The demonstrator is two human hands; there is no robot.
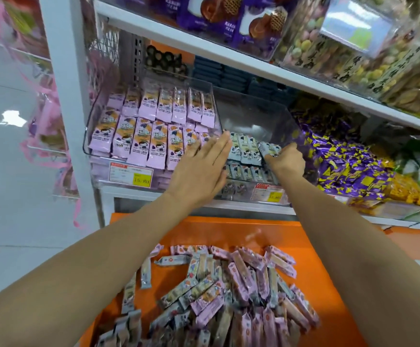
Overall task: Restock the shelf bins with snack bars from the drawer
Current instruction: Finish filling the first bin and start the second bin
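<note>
At the clear bin [254, 116] | left hand [201, 167] flat, fingers straight, grip empty | right hand [286, 162] grip pinches grey bars [269, 149]

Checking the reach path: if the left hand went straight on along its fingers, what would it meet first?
Probably the grey-white bars in the middle clear bin, right beyond the fingertips of the left hand. Depth is unclear; it may pass just above them.

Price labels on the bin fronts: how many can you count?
2: left price label on the purple-bar bin, right price label on the white-bar bin; others may be hidden.
</note>
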